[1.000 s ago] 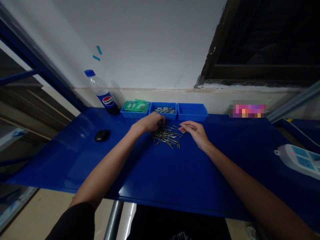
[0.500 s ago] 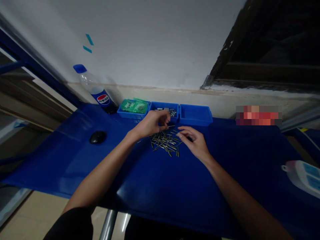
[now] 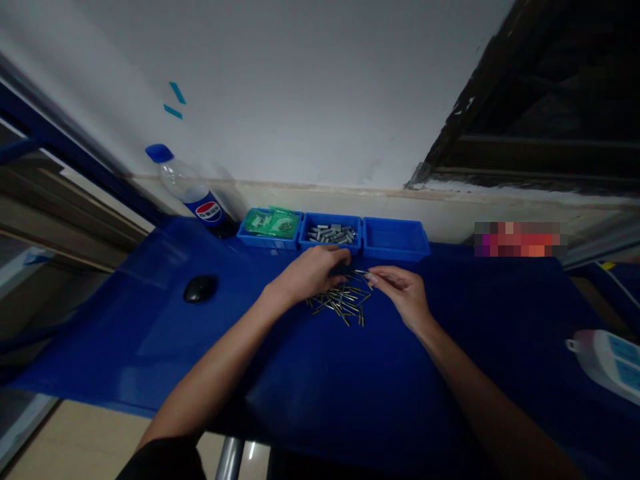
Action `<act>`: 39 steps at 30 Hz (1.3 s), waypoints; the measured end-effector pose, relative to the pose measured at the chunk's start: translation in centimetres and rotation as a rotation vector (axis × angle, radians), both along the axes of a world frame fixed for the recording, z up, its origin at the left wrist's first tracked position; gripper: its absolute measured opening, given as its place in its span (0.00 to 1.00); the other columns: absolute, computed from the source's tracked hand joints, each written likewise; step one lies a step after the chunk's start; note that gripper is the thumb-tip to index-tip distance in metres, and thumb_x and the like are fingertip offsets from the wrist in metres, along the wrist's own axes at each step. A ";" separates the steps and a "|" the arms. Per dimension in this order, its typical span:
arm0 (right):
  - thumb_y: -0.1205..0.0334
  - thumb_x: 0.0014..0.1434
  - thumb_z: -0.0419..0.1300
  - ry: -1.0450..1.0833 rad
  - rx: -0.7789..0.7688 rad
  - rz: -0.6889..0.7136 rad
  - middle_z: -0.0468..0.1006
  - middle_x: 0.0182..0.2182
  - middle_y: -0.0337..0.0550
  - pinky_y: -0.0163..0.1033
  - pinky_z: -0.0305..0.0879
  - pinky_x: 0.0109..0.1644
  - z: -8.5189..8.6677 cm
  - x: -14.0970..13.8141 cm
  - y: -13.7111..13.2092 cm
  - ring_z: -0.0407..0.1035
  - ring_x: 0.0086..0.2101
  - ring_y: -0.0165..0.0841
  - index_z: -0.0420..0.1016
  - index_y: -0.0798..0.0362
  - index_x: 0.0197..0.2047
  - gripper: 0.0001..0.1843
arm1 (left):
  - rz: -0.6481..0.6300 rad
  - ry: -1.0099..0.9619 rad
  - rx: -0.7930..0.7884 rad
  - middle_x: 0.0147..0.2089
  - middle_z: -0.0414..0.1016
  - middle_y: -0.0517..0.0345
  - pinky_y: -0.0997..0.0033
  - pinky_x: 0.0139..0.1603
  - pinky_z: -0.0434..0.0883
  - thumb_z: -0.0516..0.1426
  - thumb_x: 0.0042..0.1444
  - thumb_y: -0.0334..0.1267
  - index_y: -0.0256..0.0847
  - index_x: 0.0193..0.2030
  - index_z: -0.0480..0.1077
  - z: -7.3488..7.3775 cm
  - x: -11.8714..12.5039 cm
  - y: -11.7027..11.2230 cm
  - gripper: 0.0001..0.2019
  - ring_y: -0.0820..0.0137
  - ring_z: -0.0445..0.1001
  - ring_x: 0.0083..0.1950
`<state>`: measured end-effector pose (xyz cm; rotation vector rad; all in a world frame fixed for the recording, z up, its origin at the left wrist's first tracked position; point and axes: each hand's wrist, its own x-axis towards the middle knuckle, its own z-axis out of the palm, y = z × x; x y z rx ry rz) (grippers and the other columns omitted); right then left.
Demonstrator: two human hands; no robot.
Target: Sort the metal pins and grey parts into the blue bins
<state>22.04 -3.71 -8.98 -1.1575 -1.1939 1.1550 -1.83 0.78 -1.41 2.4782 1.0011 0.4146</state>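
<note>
A loose pile of thin brass-coloured metal pins (image 3: 345, 307) lies on the blue tabletop. My left hand (image 3: 315, 270) hovers over the pile's left and far side, just in front of the middle blue bin. Its thumb and curled fingers are apart, with nothing visible between them. At the pile's right edge, my right hand (image 3: 403, 290) pinches a thin metal pin (image 3: 361, 272) between thumb and forefinger. That pin points left toward my left hand. Silvery metal cylinders (image 3: 330, 233) fill the middle blue bin (image 3: 307, 245).
Green packets (image 3: 273, 222) sit in the left blue bin (image 3: 265, 243); a right blue bin (image 3: 397, 250) stands beside. A cola bottle (image 3: 207, 210) and a black computer mouse (image 3: 199, 289) are at left. A white-and-blue container (image 3: 610, 360) lies far right; a wall rises behind.
My left hand's thumb and fingers have parted, and the middle bin's contents show more. My right hand now holds a pin with its tip pointing left. The view has shifted slightly.
</note>
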 end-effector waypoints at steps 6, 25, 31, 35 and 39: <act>0.55 0.55 0.76 -0.053 0.108 -0.077 0.85 0.55 0.47 0.51 0.79 0.46 0.6 1.0 1.2 0.81 0.40 0.41 0.84 0.41 0.56 0.24 | 0.217 0.461 -0.159 0.58 0.78 0.44 0.63 0.49 0.75 0.67 0.52 0.27 0.42 0.59 0.73 0.6 -4.7 0.7 0.26 0.56 0.80 0.52; 0.54 0.65 0.68 -0.037 0.138 -0.051 0.87 0.44 0.46 0.43 0.75 0.41 -0.5 2.2 1.0 0.78 0.33 0.34 0.82 0.48 0.49 0.12 | 0.178 0.280 -0.275 0.37 0.79 0.58 0.73 0.32 0.63 0.62 0.54 0.25 0.41 0.44 0.75 -1.7 -2.6 1.4 0.12 0.70 0.74 0.35; 0.52 0.64 0.69 0.046 0.109 -0.053 0.87 0.42 0.47 0.42 0.73 0.38 -0.6 2.4 1.3 0.77 0.32 0.34 0.82 0.48 0.48 0.12 | 0.152 0.236 -0.287 0.36 0.80 0.59 0.72 0.35 0.68 0.62 0.55 0.24 0.39 0.44 0.75 -0.3 -2.5 1.5 0.11 0.70 0.77 0.35; 0.51 0.64 0.69 0.063 0.111 -0.046 0.87 0.41 0.46 0.43 0.74 0.39 -0.5 2.3 1.3 0.77 0.32 0.35 0.83 0.48 0.48 0.13 | 0.097 0.131 -0.205 0.40 0.81 0.56 0.70 0.41 0.72 0.59 0.60 0.25 0.39 0.46 0.77 0.4 -2.4 1.4 0.10 0.69 0.78 0.39; 0.51 0.65 0.68 0.033 0.130 -0.034 0.87 0.39 0.45 0.43 0.75 0.41 -0.6 2.2 1.2 0.78 0.33 0.35 0.83 0.47 0.47 0.12 | 0.021 -0.039 -0.133 0.47 0.82 0.51 0.65 0.50 0.74 0.56 0.66 0.28 0.39 0.49 0.79 0.4 -1.0 0.9 0.11 0.68 0.79 0.46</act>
